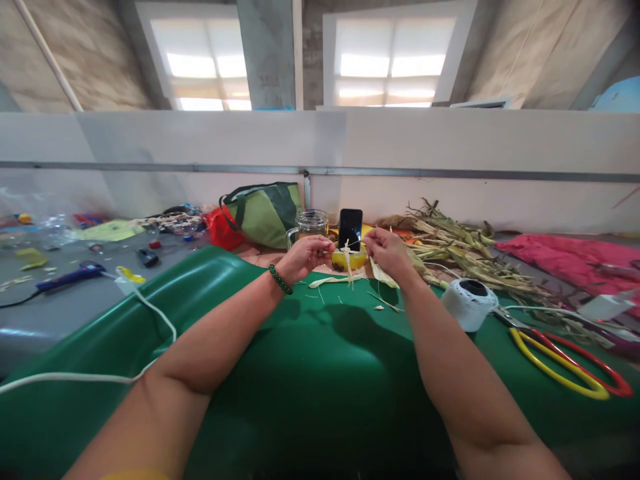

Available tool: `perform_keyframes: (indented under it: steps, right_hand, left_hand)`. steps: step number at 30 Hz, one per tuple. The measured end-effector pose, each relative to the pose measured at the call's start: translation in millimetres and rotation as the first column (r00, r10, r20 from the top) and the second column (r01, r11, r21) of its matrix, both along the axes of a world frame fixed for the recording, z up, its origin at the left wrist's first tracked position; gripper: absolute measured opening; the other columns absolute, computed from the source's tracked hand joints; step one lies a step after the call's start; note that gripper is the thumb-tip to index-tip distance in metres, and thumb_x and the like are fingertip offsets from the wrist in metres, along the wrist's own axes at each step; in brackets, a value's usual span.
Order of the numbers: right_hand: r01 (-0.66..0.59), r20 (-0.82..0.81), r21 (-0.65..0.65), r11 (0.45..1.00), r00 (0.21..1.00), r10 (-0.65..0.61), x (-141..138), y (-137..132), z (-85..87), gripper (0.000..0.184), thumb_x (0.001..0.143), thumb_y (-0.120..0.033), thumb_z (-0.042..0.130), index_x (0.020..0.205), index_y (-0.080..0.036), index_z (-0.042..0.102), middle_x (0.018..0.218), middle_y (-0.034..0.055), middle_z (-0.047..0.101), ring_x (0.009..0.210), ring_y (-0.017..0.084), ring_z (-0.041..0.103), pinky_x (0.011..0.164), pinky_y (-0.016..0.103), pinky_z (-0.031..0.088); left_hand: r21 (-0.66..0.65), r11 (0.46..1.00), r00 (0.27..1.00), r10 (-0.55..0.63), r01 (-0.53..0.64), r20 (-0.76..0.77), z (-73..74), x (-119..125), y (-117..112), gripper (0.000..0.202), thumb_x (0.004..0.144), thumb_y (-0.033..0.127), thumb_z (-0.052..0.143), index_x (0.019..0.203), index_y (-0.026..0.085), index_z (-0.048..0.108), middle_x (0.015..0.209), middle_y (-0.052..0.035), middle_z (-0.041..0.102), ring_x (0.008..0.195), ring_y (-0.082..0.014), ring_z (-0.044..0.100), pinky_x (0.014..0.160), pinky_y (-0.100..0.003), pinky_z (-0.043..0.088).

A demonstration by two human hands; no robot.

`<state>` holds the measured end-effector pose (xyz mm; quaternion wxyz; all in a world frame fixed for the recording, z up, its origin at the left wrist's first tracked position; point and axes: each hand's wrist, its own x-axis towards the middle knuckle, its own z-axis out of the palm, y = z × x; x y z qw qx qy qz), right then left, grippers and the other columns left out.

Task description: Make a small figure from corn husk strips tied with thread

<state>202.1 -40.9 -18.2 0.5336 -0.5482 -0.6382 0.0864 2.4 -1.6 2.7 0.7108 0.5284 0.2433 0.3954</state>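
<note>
Between the two hands, in mid-air before an upright black phone (351, 227) and a rounded yellow bowl (361, 259), hangs a small, pale straw-coloured bundle of dry husk strips (349, 259). The left hand (306, 258) pinches at one side and the right hand (387, 252) pinches at the other; they hold it between them, though from here I can't tell whether by its own strips or by a fine thread. I'd guess it weighs almost nothing: papery, springy rather than stiff, not slippery, and apt to split along the grain if pulled hard. The gathered middle, where the strips cross, looks the safest hold; the thin dangling ends would likely bend or tear. A loose, flat cream husk strip (333, 282) lies below on the smooth green sheet (295, 380) covering the tabletop.
</note>
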Motion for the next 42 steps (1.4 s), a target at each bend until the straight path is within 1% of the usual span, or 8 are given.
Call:
perform_keyframes:
  steps: [7,11,17,24,27,31,37,42]
  right_hand:
    - [0.106,-0.003,-0.051,0.993,0.994,-0.107,-5.4,1.0,0.5,0.012,0.074,-0.025,0.052,0.063,-0.02,0.052,0.049,-0.0015,0.051,0.045,0.013,0.045,0.05,0.026,0.036]
    - [0.0,-0.126,-0.181,0.983,0.992,-0.023,-1.9,1.5,-0.4,0.012,0.072,-0.027,0.054,0.063,-0.02,0.052,0.046,-0.0035,0.047,0.041,0.011,0.04,0.044,0.025,0.032]
    - [-0.224,0.081,0.003,0.975,0.972,0.223,-18.4,-10.7,1.3,0.022,0.073,-0.037,0.059,0.072,-0.015,0.064,0.053,-0.0034,0.046,0.048,0.009,0.036,0.047,0.023,0.027]
    - [-0.322,0.157,0.016,0.947,0.936,0.316,-35.2,-7.7,-8.3,0.033,0.076,-0.043,0.06,0.088,-0.013,0.067,0.055,-0.0056,0.037,0.049,0.008,0.03,0.046,0.022,0.022]
    - [-0.34,0.109,-0.003,0.94,0.935,0.338,-36.5,-6.8,-8.8,0.033,0.077,-0.047,0.061,0.078,-0.014,0.065,0.055,-0.0045,0.042,0.049,0.008,0.034,0.047,0.022,0.025]
    - [-0.397,0.02,-0.04,0.917,0.917,0.398,-38.6,-13.1,-3.2,0.036,0.077,-0.05,0.062,0.066,-0.016,0.056,0.052,-0.0042,0.045,0.046,0.008,0.037,0.045,0.022,0.028]
    - [-0.503,-0.147,-0.134,0.854,0.862,0.485,-34.1,-19.2,5.2,0.041,0.074,-0.058,0.062,0.07,-0.018,0.054,0.048,-0.0045,0.05,0.04,0.007,0.042,0.04,0.02,0.032]
    - [-0.51,-0.201,-0.128,0.851,0.853,0.481,-28.2,-18.1,7.1,0.041,0.071,-0.056,0.066,0.07,-0.016,0.057,0.055,-0.0013,0.058,0.045,0.008,0.05,0.045,0.021,0.038]
  left_hand:
    - [0.05,0.999,0.995,0.004,0.001,-0.104,-7.1,3.2,4.2,0.006,0.064,0.006,0.063,0.061,0.011,0.06,0.061,-0.0014,0.062,0.049,-0.0042,0.049,0.046,-0.016,0.035]
    - [0.012,0.998,0.996,0.07,-0.069,-0.061,-3.5,0.0,7.5,0.006,0.066,0.007,0.061,0.061,0.009,0.062,0.063,-0.0034,0.065,0.049,-0.004,0.049,0.047,-0.015,0.036]
    - [-0.112,0.992,0.997,0.068,-0.064,0.027,6.0,-1.7,-5.3,0.013,0.072,0.008,0.054,0.061,0.009,0.061,0.064,-0.0055,0.068,0.047,-0.0044,0.052,0.048,-0.015,0.04]
    - [0.062,0.998,0.994,0.01,-0.017,0.108,0.5,1.5,-13.3,0.008,0.066,0.008,0.059,0.061,0.012,0.055,0.069,-0.0055,0.07,0.062,-0.01,0.063,0.064,-0.02,0.049]
    - [0.158,0.987,0.991,-0.042,0.022,0.124,-2.4,2.1,-11.9,0.01,0.063,0.012,0.066,0.062,0.012,0.056,0.08,-0.0062,0.07,0.069,-0.0108,0.063,0.069,-0.023,0.049]
    - [0.301,0.95,0.991,0.052,-0.086,0.12,-8.2,4.4,-9.4,0.022,0.062,0.022,0.075,0.08,0.013,0.065,0.091,-0.0036,0.067,0.077,-0.0101,0.06,0.072,-0.022,0.046]
    - [0.349,0.891,0.956,-0.254,0.29,-0.147,-18.8,5.5,-5.0,0.053,0.062,0.034,0.081,0.107,0.013,0.063,0.084,-0.0061,0.068,0.08,-0.0159,0.063,0.078,-0.029,0.046]
    - [0.387,0.881,0.96,-0.214,0.271,-0.183,-20.6,4.9,-2.7,0.048,0.063,0.036,0.08,0.101,0.012,0.066,0.084,-0.0066,0.07,0.079,-0.0156,0.063,0.076,-0.028,0.046]
